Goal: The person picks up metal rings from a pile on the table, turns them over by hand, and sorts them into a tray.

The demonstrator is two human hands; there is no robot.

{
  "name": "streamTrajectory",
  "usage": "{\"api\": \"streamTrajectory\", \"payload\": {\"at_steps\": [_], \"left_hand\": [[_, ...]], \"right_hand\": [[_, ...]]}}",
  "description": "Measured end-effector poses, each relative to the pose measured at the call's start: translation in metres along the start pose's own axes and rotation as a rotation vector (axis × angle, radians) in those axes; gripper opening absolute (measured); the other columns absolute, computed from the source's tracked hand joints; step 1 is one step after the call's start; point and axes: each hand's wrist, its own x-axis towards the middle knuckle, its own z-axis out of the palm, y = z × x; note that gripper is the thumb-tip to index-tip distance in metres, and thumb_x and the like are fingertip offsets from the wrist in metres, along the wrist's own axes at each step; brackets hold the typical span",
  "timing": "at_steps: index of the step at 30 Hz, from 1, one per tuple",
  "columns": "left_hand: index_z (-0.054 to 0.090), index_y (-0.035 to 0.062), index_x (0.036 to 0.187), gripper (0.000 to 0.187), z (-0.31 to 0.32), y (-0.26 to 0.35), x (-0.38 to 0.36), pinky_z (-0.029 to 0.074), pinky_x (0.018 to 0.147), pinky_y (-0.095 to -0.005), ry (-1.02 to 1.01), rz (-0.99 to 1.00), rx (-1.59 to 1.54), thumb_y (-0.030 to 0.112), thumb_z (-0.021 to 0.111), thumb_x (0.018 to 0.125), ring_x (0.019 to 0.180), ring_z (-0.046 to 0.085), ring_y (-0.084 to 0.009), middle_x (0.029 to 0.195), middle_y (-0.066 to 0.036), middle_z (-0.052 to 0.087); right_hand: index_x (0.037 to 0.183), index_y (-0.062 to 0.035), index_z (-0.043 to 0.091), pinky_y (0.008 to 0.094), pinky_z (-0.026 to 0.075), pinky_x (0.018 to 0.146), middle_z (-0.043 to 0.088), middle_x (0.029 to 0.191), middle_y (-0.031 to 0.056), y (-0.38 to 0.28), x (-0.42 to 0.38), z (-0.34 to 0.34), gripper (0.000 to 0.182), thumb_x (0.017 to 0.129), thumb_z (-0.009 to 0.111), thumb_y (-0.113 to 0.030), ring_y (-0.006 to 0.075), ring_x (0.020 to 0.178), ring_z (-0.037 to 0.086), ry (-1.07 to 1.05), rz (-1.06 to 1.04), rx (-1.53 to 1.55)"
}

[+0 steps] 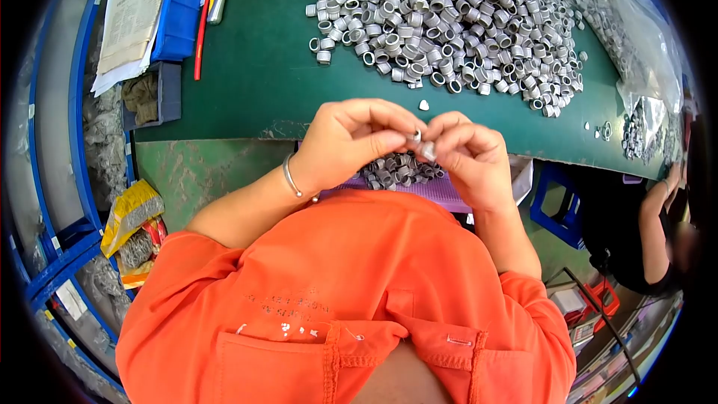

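Observation:
My left hand (345,141), with a bangle at its wrist, pinches a small metal ring (416,135) between thumb and index finger. Close against it, my right hand (473,155) grips another small grey metal ring (428,151) in its fingertips; these fingers are slightly blurred. Both hands meet in front of my chest, near the front edge of the green table (247,82). Below them, a purple tray (441,193) holds a heap of dark grey metal rings (400,170). A single small metal piece (424,105) lies on the table just beyond my fingers.
A large pile of metal rings (456,19) covers the table's back middle. Plastic bags (636,37) of parts lie at the right, near another person's arm (655,236). Blue shelving (82,120) stands left, beside a blue bin (183,11) and a red pen (202,37).

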Motion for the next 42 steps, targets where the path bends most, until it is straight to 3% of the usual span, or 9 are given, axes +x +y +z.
{"api": "streamTrajectory", "payload": {"at_steps": [2,6,11,16,20,22,27,36,42], "left_hand": [[0.060,-0.0060,0.094,0.013,-0.002,0.000,-0.005,0.053,0.077,-0.0312,-0.182,0.229,0.235,-0.009,0.055,0.083,0.087,0.062,-0.0203,0.103,-0.018,0.061],[0.060,-0.0064,0.099,0.015,-0.001,0.001,-0.010,0.052,0.078,-0.0279,-0.073,-0.009,0.037,-0.005,0.056,0.084,0.087,0.063,-0.0186,0.100,-0.013,0.061],[0.058,-0.0064,0.110,0.025,0.001,0.003,-0.006,0.053,0.076,-0.0243,0.060,-0.149,-0.134,0.001,0.056,0.086,0.086,0.063,-0.0132,0.109,-0.014,0.061],[0.058,-0.0052,0.109,0.023,-0.002,0.004,-0.004,0.053,0.076,-0.0241,0.081,-0.222,-0.211,0.004,0.055,0.088,0.086,0.063,-0.0133,0.107,-0.013,0.061],[0.058,-0.0040,0.106,0.021,-0.004,0.000,-0.004,0.053,0.073,-0.0255,0.111,-0.214,-0.380,0.005,0.058,0.087,0.080,0.063,-0.0157,0.090,-0.009,0.062],[0.056,-0.0032,0.108,0.022,-0.008,-0.002,-0.004,0.053,0.073,-0.0250,0.095,-0.234,-0.386,0.006,0.056,0.088,0.080,0.062,-0.0140,0.088,-0.007,0.061],[0.055,-0.0021,0.109,0.022,-0.004,0.001,-0.001,0.053,0.073,-0.0252,0.095,-0.298,-0.497,0.008,0.053,0.090,0.079,0.062,-0.0125,0.088,-0.006,0.061],[0.055,0.0013,0.097,0.011,-0.004,-0.001,0.000,0.052,0.068,-0.0238,0.115,-0.321,-0.534,0.011,0.052,0.091,0.077,0.060,-0.0113,0.094,-0.007,0.059],[0.054,0.0037,0.090,0.015,0.005,-0.005,0.000,0.048,0.057,-0.0221,0.072,-0.291,-0.416,0.019,0.057,0.091,0.065,0.054,-0.0085,0.080,-0.003,0.058]], "right_hand": [[0.079,0.0041,0.064,0.0297,0.051,0.078,0.058,0.096,0.0126,-0.007,-0.005,-0.004,0.017,0.075,0.054,0.018,0.0196,0.086,0.060,-0.064,0.028,-0.169],[0.083,0.0050,0.064,0.0297,0.051,0.078,0.059,0.099,0.0137,-0.007,-0.009,-0.005,0.019,0.075,0.053,0.017,0.0195,0.089,0.060,-0.073,0.077,-0.251],[0.102,0.0073,0.059,0.0293,0.053,0.078,0.059,0.104,0.0148,-0.006,-0.004,0.003,0.025,0.078,0.055,0.014,0.0201,0.092,0.062,0.087,0.163,0.033],[0.105,0.0053,0.057,0.0279,0.054,0.071,0.063,0.101,0.0142,-0.010,-0.005,-0.007,0.025,0.081,0.059,0.008,0.0186,0.085,0.064,0.068,0.277,0.052],[0.098,0.0031,0.061,0.0254,0.050,0.070,0.063,0.099,0.0113,-0.021,-0.003,-0.003,0.021,0.079,0.056,0.010,0.0171,0.086,0.061,-0.081,0.167,-0.289],[0.094,0.0000,0.063,0.0279,0.048,0.070,0.062,0.094,0.0113,-0.029,0.004,-0.005,0.026,0.073,0.054,0.012,0.0202,0.084,0.060,-0.188,-0.149,-0.940],[0.099,0.0025,0.060,0.0339,0.046,0.072,0.054,0.095,0.0154,-0.010,0.029,-0.007,0.027,0.073,0.057,0.010,0.0293,0.081,0.055,0.228,-0.498,-1.494],[0.096,0.0015,0.061,0.0289,0.048,0.061,0.057,0.088,0.0123,-0.008,0.021,0.010,0.020,0.077,0.061,0.006,0.0226,0.072,0.057,0.197,-0.500,-1.269],[0.097,-0.0003,0.061,0.0254,0.050,0.057,0.060,0.088,0.0107,0.004,0.014,0.025,0.030,0.069,0.072,0.004,0.0172,0.072,0.060,0.050,-0.367,-0.851]]}}
